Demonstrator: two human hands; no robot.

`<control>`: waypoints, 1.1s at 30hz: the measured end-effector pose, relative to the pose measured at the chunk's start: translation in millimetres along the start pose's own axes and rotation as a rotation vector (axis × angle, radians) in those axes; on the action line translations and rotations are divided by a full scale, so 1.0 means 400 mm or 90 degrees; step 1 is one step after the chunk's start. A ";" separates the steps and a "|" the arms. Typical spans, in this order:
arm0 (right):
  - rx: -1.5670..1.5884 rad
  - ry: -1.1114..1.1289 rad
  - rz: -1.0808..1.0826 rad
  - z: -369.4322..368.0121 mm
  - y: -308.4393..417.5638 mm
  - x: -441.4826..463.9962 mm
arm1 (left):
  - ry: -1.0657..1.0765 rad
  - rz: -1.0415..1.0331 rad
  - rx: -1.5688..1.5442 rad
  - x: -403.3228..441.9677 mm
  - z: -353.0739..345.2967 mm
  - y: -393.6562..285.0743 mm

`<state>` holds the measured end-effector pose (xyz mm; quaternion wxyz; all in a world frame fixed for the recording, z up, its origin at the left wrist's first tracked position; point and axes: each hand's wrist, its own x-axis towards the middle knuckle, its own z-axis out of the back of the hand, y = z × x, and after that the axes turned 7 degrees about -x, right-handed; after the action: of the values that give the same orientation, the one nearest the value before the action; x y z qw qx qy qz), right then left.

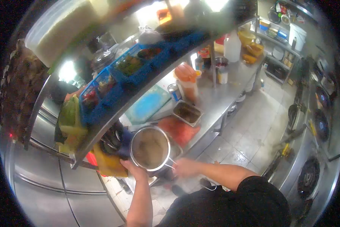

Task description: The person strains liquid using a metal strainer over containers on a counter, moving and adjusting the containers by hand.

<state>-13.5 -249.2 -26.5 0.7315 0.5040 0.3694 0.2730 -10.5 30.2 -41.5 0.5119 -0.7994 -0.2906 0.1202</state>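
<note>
A round metal-rimmed sieve [150, 148] with brownish, blurred contents or mesh is held over the near end of the steel counter. My left hand [135, 170] is at its lower left rim, fingers partly hidden beneath it. On the right, my right hand [186, 167] is closed on the sieve's handle, slightly blurred. Just beyond the sieve lies a red board [177, 130], and on it stands a steel container [187, 112] with dark contents. A blue-topped cutting board [147, 104] lies farther back, beside a can [174, 92].
Above the counter runs a shelf with blue baskets [130, 65] of vegetables. An orange-lidded tub [186, 77] and a white jug [232, 47] stand on the counter [215, 100]. Stove burners [309, 176] line the right side, past the tiled floor [249, 132]. A yellow container [111, 162] is at left.
</note>
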 end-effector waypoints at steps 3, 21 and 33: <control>0.041 -0.031 0.003 -0.021 -0.020 0.001 | -0.023 -0.021 0.109 -0.020 -0.018 -0.054; 0.280 -0.023 0.009 -0.044 0.000 0.014 | 0.035 0.069 -0.079 0.005 -0.069 -0.080; 0.444 0.038 -0.031 -0.024 0.043 -0.041 | -0.056 0.012 0.048 -0.006 -0.027 -0.090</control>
<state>-31.3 -250.8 -8.0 0.5107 0.7062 0.4735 0.1274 -19.5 31.7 -5.1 0.5270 -0.7763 -0.3007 0.1709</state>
